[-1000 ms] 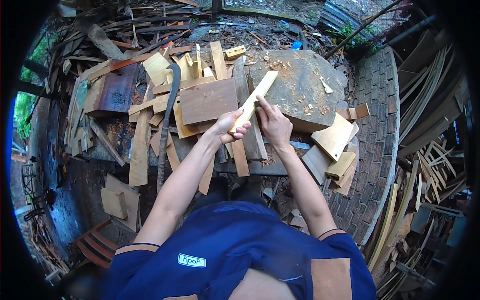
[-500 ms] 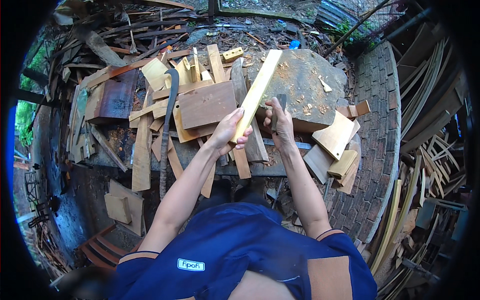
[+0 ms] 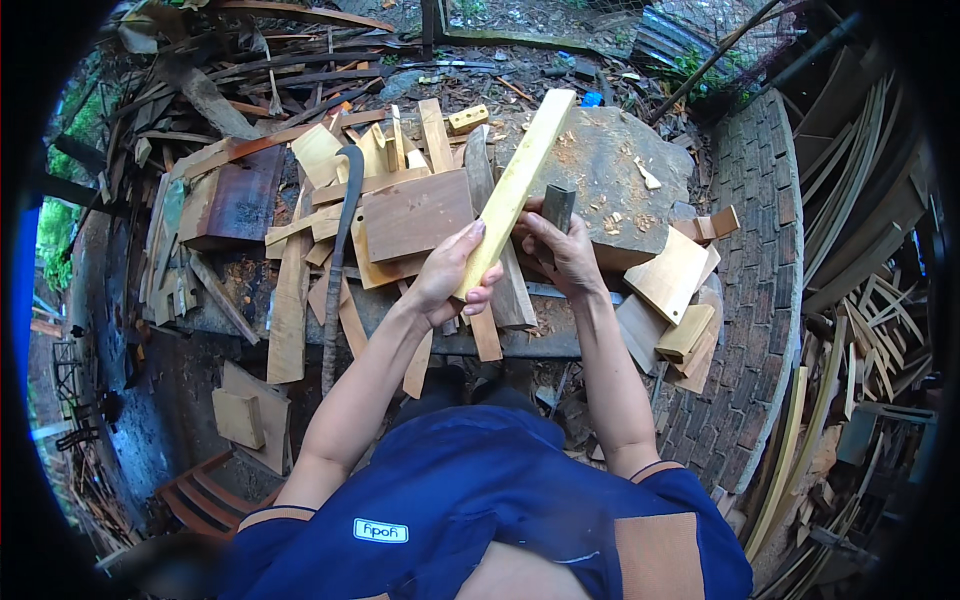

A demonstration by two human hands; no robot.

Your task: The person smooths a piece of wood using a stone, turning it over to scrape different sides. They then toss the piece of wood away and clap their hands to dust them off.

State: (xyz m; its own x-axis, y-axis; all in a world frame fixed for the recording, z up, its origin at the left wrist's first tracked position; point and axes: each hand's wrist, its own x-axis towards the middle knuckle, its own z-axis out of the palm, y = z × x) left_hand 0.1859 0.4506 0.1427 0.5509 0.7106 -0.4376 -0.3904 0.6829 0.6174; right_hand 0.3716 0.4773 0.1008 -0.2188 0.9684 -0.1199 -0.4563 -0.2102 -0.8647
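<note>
My left hand [image 3: 458, 280] is closed round the lower end of a long pale-yellow wooden strip [image 3: 524, 172], which slants up to the right. Just right of it, my right hand [image 3: 561, 250] grips a short, dark grey bar-like object [image 3: 557, 207] upright; I cannot make out whether it is a tool or a block. Behind the strip lies a brown rectangular board [image 3: 415, 215] among pale offcuts. A long dark curved tool [image 3: 343, 250], hooked at the top, stands to the left of my hands. Behind my right hand is a large weathered block [image 3: 630, 160] strewn with shavings.
A bench [image 3: 250, 320] carries scrap wood and a purple-brown block [image 3: 240, 190]. Pale boards [image 3: 670, 280] lie at its right, beside a curved brick-patterned surface [image 3: 750, 280]. Piles of strips [image 3: 850, 340] crowd the right side; a reddish chair [image 3: 205, 500] is at lower left.
My right hand has left the strip and now holds the dark grey object. The strip, in my left hand, has risen and shifted slightly right in view.
</note>
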